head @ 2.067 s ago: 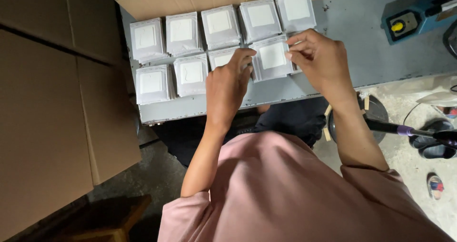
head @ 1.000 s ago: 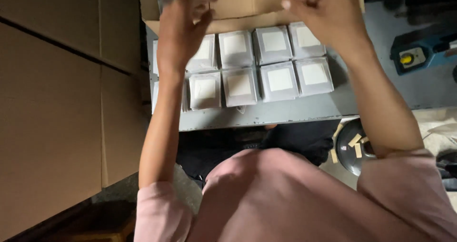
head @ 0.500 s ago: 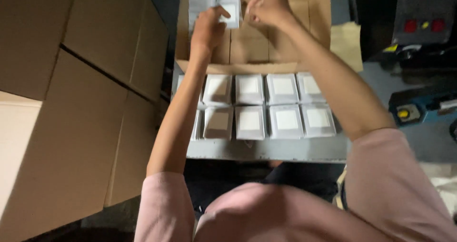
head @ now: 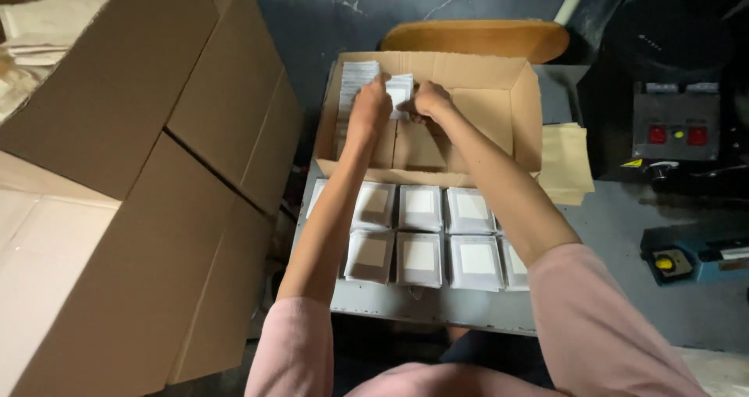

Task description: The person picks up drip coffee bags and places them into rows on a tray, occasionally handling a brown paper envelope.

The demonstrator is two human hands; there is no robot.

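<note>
Now reaching into open cardboard box [head: 499, 100] | left hand [head: 368, 106] and right hand [head: 431, 100] both gripping small white packet [head: 399, 92] — held over box floor | more white packets [head: 420, 233] lying in rows on grey tray [head: 437, 307] — just below

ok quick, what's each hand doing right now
Left hand: closed on the small white flat packet over the open brown cardboard box.
Right hand: closed on the same packet's other edge.

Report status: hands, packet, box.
Left hand and right hand both grip one small white packet, held inside the open cardboard box. Packet stack stands at box's left wall. Nothing blocking. More packets in rows on grey tray.
</note>
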